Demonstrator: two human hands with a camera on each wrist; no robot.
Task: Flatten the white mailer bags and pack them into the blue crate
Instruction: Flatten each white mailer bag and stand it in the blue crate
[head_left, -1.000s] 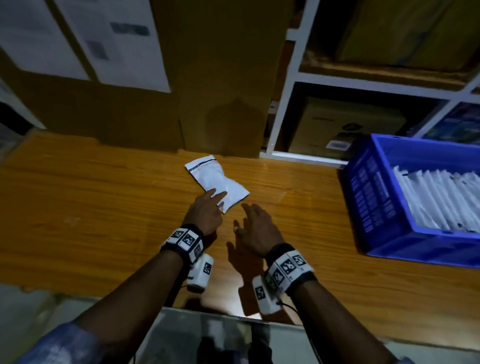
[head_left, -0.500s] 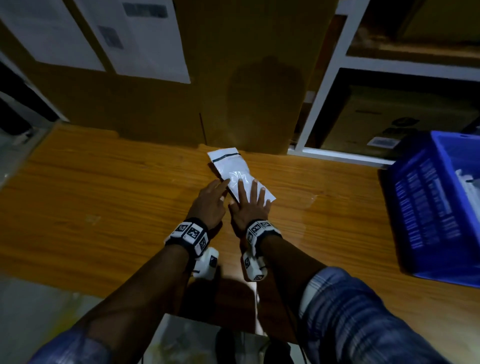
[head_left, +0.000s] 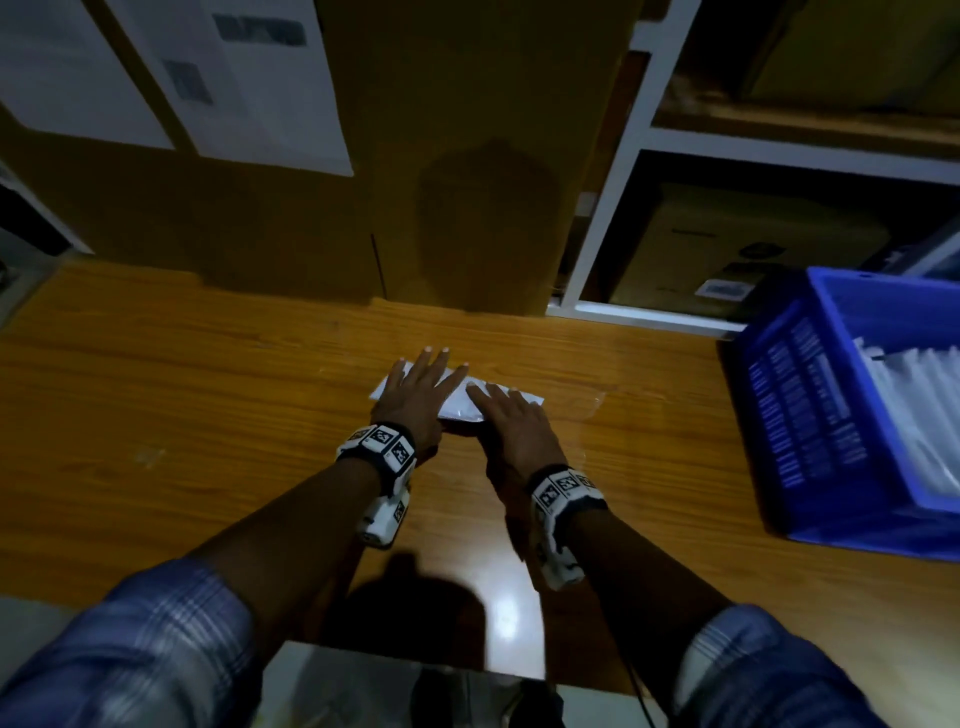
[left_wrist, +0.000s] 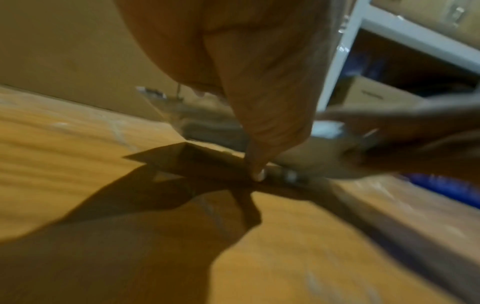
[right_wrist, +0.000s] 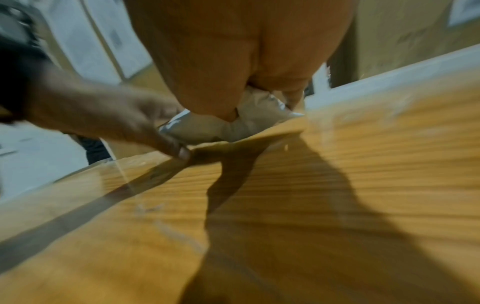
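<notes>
A white mailer bag (head_left: 460, 402) lies crosswise on the wooden table (head_left: 208, 405), mostly hidden under my hands. My left hand (head_left: 418, 387) lies flat on its left half with fingers straight and spread. My right hand (head_left: 511, 421) presses flat on its right half. The left wrist view is blurred and shows my left thumb (left_wrist: 259, 172) touching the bag's near edge (left_wrist: 298, 162). From the right wrist, the bag (right_wrist: 207, 127) bulges between both hands. At the far right stands the blue crate (head_left: 810, 415), holding several white mailers (head_left: 914, 410) on edge.
Large cardboard boxes (head_left: 441, 156) with paper labels stand against the table's back edge. A white shelf frame (head_left: 613, 218) with more boxes sits behind the crate. Bare wood stretches to the left and in front of my hands.
The bag has turned from pointing away from me to lying crosswise. Both hands have spread flat over it, the left moving up onto its left half and the right sliding rightward.
</notes>
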